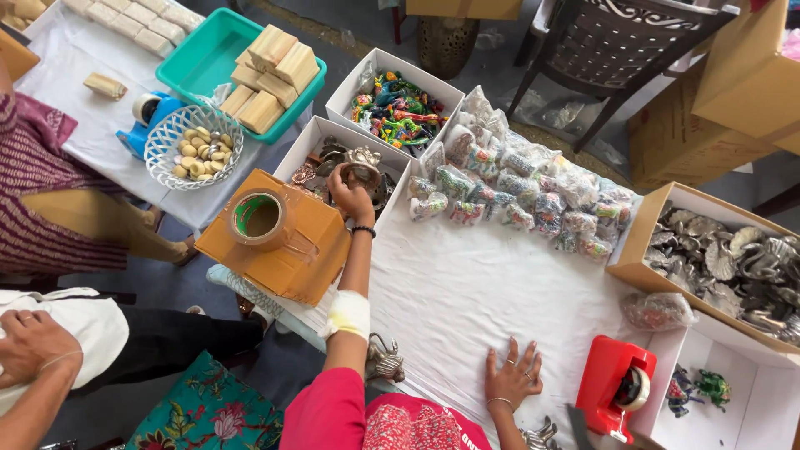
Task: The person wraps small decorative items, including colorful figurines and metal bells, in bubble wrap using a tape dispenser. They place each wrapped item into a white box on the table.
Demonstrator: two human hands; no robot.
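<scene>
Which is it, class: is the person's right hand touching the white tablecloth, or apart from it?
Touching: the head view shows the right hand lying flat, fingers spread, on the white tablecloth.

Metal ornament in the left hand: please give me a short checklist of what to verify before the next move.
1. Grip: the left hand is closed on the metal ornament. Ok.
2. Ornament free of the other pieces in the white box: cannot tell.
3. Right hand holds nothing and lies flat on the white cloth. Ok.
4. Bare cloth ahead of the right hand, with room to put something down. Ok.
5. Brown carton with the tape roll on top is tilted, close beside the left forearm. Probably not ok.
6. Small metal animal stands at the table edge by the left elbow. Probably not ok.
</scene>
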